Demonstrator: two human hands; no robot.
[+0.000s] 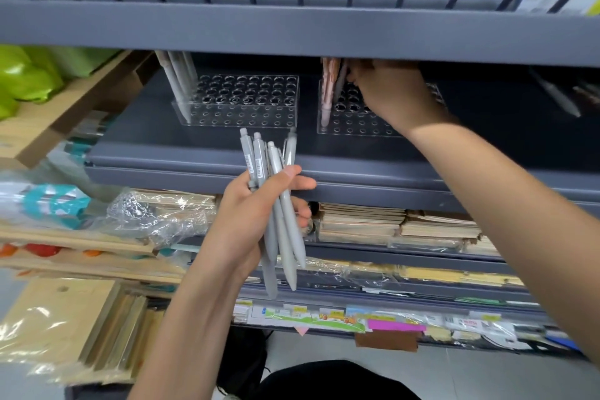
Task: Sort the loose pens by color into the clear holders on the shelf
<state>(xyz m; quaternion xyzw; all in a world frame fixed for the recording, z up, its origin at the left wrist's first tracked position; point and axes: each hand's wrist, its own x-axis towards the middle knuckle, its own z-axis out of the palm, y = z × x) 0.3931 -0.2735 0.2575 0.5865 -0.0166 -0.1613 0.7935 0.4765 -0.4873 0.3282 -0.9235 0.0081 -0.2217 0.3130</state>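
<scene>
My left hand (256, 221) grips a bundle of several grey pens (282, 214) in front of the grey shelf (194, 159). Two clear perforated holders stand on that shelf. The left holder (246, 101) has a few grey pens (178, 81) standing at its left end. The right holder (354, 117) has pink pens (329, 88) at its left end. My right hand (393, 91) reaches over the right holder, fingers closed around a pen (341, 81) beside the pink ones; the upper shelf edge hides the pen's top.
The upper shelf beam (292, 32) hangs low over the holders. More pens (558, 97) lie at the shelf's far right. Stacked notebooks (389, 224) and plastic-wrapped stationery (156, 214) fill lower shelves. Wooden racks (65, 107) and green bags (26, 75) stand at the left.
</scene>
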